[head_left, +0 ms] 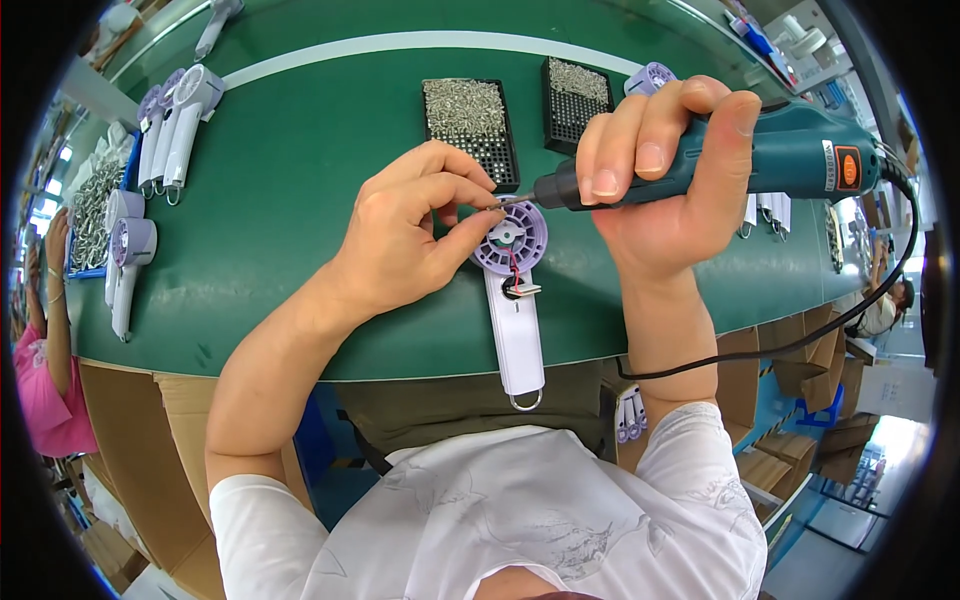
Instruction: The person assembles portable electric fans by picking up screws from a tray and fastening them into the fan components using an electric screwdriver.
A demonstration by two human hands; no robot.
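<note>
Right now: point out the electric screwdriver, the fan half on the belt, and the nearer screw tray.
electric screwdriver (790,155), head view, teal body.
fan half (520,345), head view, white handle.
screw tray (466,112), head view, screw pile.

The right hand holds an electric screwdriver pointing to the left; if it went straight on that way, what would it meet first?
Probably the left hand's fingertips, pinching at the bit tip above the purple fan head; depth is unclear.

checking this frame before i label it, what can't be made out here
1. Head view: the screw or part pinched at the left hand fingers is too small and covered by them.
2. The electric screwdriver bit tip is hidden where it meets those fingers above the fan half-shell.
3. The screw trays: single pieces too small to tell.
4. The right hand covers the screwdriver's middle.
</note>
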